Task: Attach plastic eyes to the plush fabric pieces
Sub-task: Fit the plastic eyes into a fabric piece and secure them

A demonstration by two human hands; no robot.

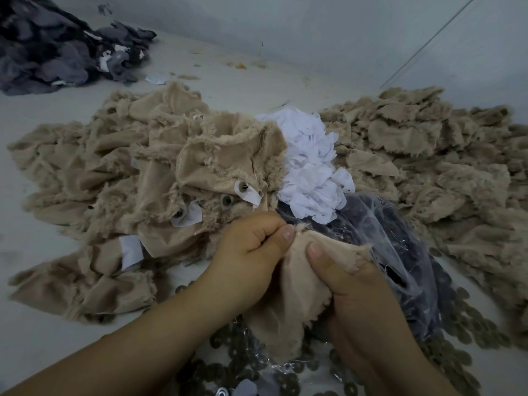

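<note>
Both hands low centre, each grip clamped on one beige plush fabric piece: left hand had fingers curled with the thumb pinching the piece's top edge, right hand had its thumb pressed onto the fabric face, fingers hidden underneath. The piece hung between the hands, frayed fuzzy edges showing at the right and bottom. Just behind the left hand, the left beige pile spread wide over the pale counter; three eye backs with washers showed on its near pieces, each with a white patch beside it, plus one more white patch lower left. The right beige pile ran to the right frame edge, piece count cannot be told. One heap of white cut patches sat between the two beige piles. A clear plastic bag of dark content lay under and right of the right hand, touching the white heap. Round brownish washers were scattered along the near edge, too many to count. One grey fabric pile sat far left, well apart. Bare counter showed at far left, near left and behind the piles up to the wall; centre and right were crowded.
</note>
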